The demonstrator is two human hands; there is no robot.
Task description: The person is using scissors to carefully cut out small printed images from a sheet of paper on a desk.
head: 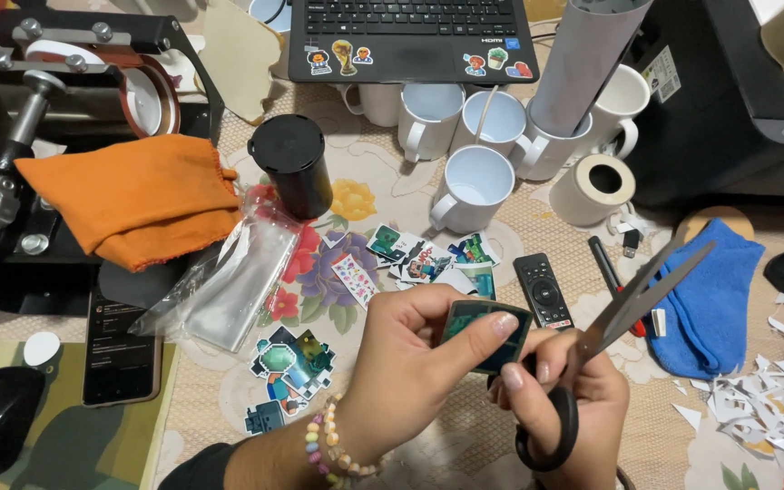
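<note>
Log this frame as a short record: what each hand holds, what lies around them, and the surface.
left hand: pinches a small dark sticker cutout
right hand: holds black-handled scissors, blades open
nearby cutouts: stickers on the table
behind: white mugs, remote, black cylinder
right side: blue cloth, paper scraps
left side: orange cloth, phone
surface: floral tablecloth

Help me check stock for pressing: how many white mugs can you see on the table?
5: one below the laptop, one to its right, one in front, one holding the grey tube, one far right. A sixth may hide under the laptop's edge.
</note>
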